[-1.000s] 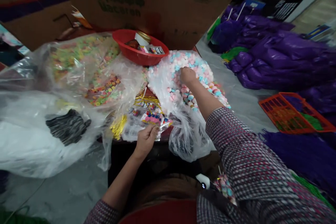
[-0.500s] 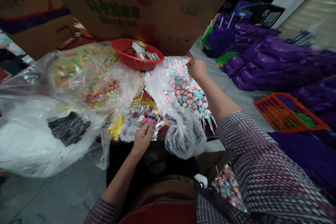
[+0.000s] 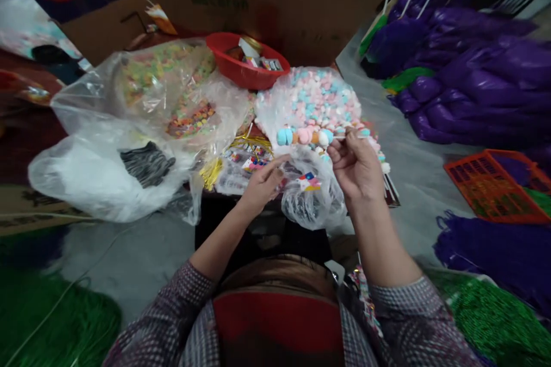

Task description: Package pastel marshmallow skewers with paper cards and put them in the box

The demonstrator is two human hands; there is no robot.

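My right hand (image 3: 357, 163) pinches the white stick of a marshmallow skewer (image 3: 305, 136), which lies level and points left, with blue, pink, white and orange pieces. My left hand (image 3: 263, 183) has its fingers apart beside a clear plastic bag (image 3: 313, 203). A small colourful label (image 3: 309, 181) shows on that clear plastic, between my hands. Behind them is a bag of pink, blue and white marshmallow sticks (image 3: 321, 97). Gold twist ties (image 3: 210, 174) and small printed packets (image 3: 253, 163) lie left of my left hand.
A red basin (image 3: 247, 71) with small items stands at the back before a large cardboard box (image 3: 297, 6). Bags of colourful candy (image 3: 189, 120) and dark ties (image 3: 147, 164) are on the left. Purple bags (image 3: 477, 92) and an orange basket (image 3: 495, 183) lie right.
My right hand has come back from the marshmallow pile with a skewer. My left hand has let go of the small packet and opened. The view has shifted.
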